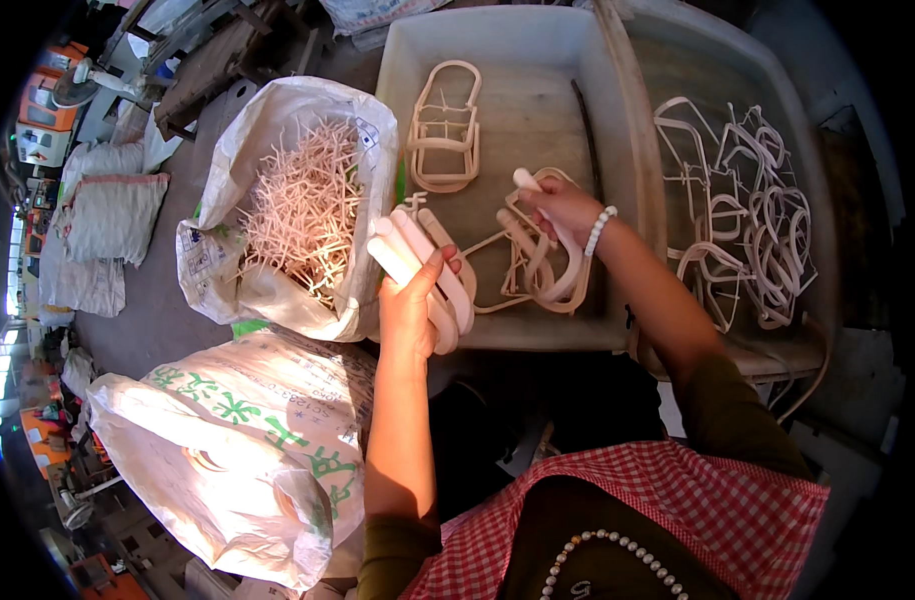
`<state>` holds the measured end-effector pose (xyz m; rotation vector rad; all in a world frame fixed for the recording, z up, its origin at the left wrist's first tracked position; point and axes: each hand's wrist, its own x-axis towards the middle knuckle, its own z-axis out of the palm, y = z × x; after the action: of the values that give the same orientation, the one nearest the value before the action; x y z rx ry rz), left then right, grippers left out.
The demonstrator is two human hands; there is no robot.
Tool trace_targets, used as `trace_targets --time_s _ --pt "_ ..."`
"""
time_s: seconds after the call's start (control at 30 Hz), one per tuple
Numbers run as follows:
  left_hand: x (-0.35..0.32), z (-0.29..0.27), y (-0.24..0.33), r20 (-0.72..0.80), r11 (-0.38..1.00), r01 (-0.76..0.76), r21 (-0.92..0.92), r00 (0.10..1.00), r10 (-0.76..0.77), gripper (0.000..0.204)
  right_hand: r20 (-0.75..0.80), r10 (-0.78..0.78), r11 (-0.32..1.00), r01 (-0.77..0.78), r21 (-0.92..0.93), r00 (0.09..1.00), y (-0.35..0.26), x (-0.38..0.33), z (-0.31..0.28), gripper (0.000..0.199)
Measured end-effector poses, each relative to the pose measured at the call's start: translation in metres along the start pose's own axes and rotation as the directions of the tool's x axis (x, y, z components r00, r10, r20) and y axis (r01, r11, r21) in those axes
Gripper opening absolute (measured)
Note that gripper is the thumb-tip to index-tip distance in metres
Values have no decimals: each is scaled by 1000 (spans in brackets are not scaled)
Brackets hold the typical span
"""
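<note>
My left hand (407, 308) is closed round a bundle of several pale pink plastic handles (399, 256), long curved pieces lying side by side. It is just in front of the near left edge of the grey tub (537, 100). Over that tub, my right hand (565, 214) grips a single curved plastic handle (579, 262) near its upper end. Beneath and beside it lie moulded plastic frames (512, 262), partly hidden by the hand and the handle. Farther back in the tub rests another moulded frame (445, 130) with thin cross-runners.
Left of the tub stands an open white sack (227, 150) full of thin pink plastic scraps (302, 200). A second white sack (227, 440) sits nearer, beside my left forearm. To the right, another tub (667, 60) holds a tangled pile of moulded frames (767, 220). A dark rod (585, 130) leans in the middle tub.
</note>
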<state>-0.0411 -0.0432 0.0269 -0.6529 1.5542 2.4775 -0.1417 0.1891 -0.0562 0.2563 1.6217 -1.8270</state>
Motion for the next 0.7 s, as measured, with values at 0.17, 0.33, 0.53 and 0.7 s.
trace_targets --time_s 0.17,0.33,0.53,0.7 --pt "2 3 -8 43 1000 4 21 999 -5 29 156 105 980 -75 -185 982 14 -4 4 11" --pt "11 -2 -18 32 989 11 147 999 -16 27 234 135 369 171 -914 963 37 3 -6 13" --pt "9 0 -25 8 989 77 128 997 -79 20 128 34 999 -31 -28 991 27 -26 6 12" --pt "6 12 -41 82 993 115 2 990 -115 22 133 -89 914 28 404 987 8 -59 55 21"
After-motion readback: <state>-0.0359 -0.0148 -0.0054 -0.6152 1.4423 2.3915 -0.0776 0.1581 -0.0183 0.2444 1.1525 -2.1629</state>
